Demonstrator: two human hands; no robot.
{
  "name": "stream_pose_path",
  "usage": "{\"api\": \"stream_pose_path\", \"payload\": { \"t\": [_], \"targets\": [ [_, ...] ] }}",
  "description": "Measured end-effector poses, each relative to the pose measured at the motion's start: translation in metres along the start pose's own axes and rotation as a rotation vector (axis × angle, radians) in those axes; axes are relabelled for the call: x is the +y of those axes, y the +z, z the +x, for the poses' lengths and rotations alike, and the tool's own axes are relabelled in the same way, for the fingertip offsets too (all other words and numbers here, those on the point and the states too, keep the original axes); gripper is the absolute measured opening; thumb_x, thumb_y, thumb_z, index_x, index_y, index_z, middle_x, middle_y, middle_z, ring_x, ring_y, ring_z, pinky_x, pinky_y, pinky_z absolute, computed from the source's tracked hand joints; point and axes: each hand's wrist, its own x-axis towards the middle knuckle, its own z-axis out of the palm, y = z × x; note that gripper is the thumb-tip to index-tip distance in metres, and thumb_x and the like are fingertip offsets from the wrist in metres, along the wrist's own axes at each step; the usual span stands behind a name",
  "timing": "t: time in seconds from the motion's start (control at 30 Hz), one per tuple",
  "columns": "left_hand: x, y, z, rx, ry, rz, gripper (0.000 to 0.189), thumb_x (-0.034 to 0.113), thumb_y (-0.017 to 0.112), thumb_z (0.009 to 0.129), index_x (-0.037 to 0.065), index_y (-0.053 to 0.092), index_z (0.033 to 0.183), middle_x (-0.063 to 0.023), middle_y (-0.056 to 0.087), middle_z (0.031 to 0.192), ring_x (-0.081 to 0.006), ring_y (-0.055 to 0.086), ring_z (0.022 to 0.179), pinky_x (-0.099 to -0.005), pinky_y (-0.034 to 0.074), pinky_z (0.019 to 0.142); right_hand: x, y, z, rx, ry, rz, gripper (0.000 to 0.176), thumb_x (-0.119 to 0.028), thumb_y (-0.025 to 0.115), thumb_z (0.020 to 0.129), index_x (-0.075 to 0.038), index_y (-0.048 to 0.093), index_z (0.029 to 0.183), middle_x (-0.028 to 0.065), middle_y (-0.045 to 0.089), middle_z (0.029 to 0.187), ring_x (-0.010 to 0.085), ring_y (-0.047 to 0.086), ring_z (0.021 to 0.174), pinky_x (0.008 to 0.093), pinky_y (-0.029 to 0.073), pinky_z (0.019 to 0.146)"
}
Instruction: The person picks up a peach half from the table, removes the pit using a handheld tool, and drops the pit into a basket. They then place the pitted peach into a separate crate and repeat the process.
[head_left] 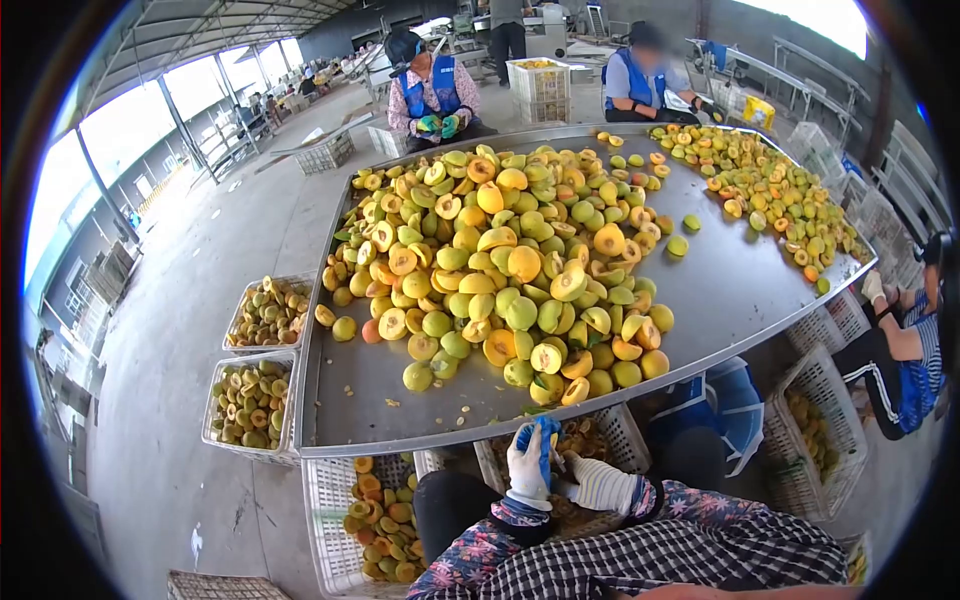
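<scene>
My left hand (528, 468), in a white glove with blue coating on the fingers, is raised at the near edge of the metal table, its fingers closed together. Beside it my right hand (605, 486), in a white striped glove, is curled shut, with its fingers close to the left palm. What the two hands grip is hidden by the gloves; I cannot tell what it is. Below them stands a crate (628, 440) with fruit scraps in it. In front lies a big heap of halved yellow-green peaches (500, 262) on the metal table (375, 415).
Crates of peach halves stand left of the table (212, 425), by my legs (318, 530) and at right (850, 465). A blue container (735, 400) is under the near edge. Co-workers sit at the far side (432, 95), (640, 80) and at right (915, 345). A second peach pile (770, 190) lies far right.
</scene>
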Motion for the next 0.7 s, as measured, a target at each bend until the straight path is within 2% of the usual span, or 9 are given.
{"api": "stream_pose_path", "payload": {
  "t": [0.03,0.13,0.23,0.33,0.43,0.63,0.7],
  "targets": [
    [0.0,-0.001,0.001,0.004,-0.001,0.006,0.016,0.012,0.056,0.098,-0.002,0.064,0.102,-0.0069,0.069,0.096,-0.0118,0.064,0.084,-0.0217,0.049,0.07,-0.002,-0.001,0.0,0.001,-0.001,-0.001,0.05,-0.028,0.058,0.09,0.005,0.042,0.124,0.0269,0.062,0.105,0.0421,0.061,0.101,0.0438,0.049,0.085],
    [-0.002,-0.004,0.002,-0.014,0.014,0.004,0.019,0.013,0.052,0.1,-0.003,0.062,0.102,-0.0109,0.067,0.096,-0.0185,0.066,0.086,-0.0318,0.054,0.083,-0.003,-0.001,0.0,0.002,-0.007,-0.008,0.05,-0.027,0.058,0.09,0.005,0.042,0.124,0.0266,0.062,0.104,0.0416,0.061,0.1,0.0437,0.049,0.085],
    [-0.002,-0.003,-0.001,-0.012,0.017,-0.008,0.017,0.012,0.056,0.097,-0.002,0.064,0.104,-0.0079,0.07,0.098,-0.0125,0.065,0.086,-0.0221,0.05,0.074,-0.005,-0.001,-0.002,-0.004,-0.002,-0.006,0.05,-0.027,0.059,0.089,0.006,0.041,0.123,0.0263,0.062,0.104,0.0416,0.061,0.099,0.0436,0.049,0.084],
    [-0.003,-0.004,0.0,-0.005,-0.008,-0.038,0.018,0.011,0.057,0.097,-0.003,0.064,0.105,-0.0083,0.07,0.099,-0.0129,0.066,0.088,-0.0223,0.051,0.076,-0.008,-0.003,-0.002,-0.012,0.026,0.001,0.051,-0.027,0.059,0.089,0.007,0.041,0.123,0.0262,0.062,0.103,0.0417,0.061,0.098,0.0436,0.049,0.083],
    [-0.004,-0.007,0.002,-0.005,0.007,0.01,0.021,0.014,0.052,0.1,-0.003,0.062,0.105,-0.0119,0.068,0.1,-0.0194,0.067,0.091,-0.0313,0.054,0.084,-0.015,-0.006,-0.003,-0.015,0.047,0.008,0.051,-0.027,0.059,0.089,0.007,0.041,0.122,0.0262,0.062,0.102,0.0422,0.061,0.097,0.0437,0.049,0.083],
    [0.001,-0.001,0.0,0.014,0.006,0.015,0.019,0.014,0.053,0.1,-0.003,0.062,0.103,-0.0112,0.068,0.097,-0.0187,0.066,0.088,-0.032,0.054,0.084,-0.009,-0.003,0.0,-0.012,0.064,-0.013,0.051,-0.03,0.059,0.089,0.006,0.042,0.122,0.0274,0.063,0.1,0.0431,0.062,0.096,0.044,0.049,0.082],
    [-0.002,-0.002,0.003,0.001,0.001,-0.033,0.018,0.012,0.055,0.098,-0.003,0.064,0.103,-0.009,0.069,0.097,-0.0146,0.065,0.086,-0.0257,0.052,0.079,-0.012,-0.005,0.0,-0.006,0.052,-0.015,0.051,-0.03,0.059,0.089,0.006,0.042,0.122,0.0278,0.062,0.1,0.0431,0.062,0.096,0.0442,0.049,0.082]
  ]
}}
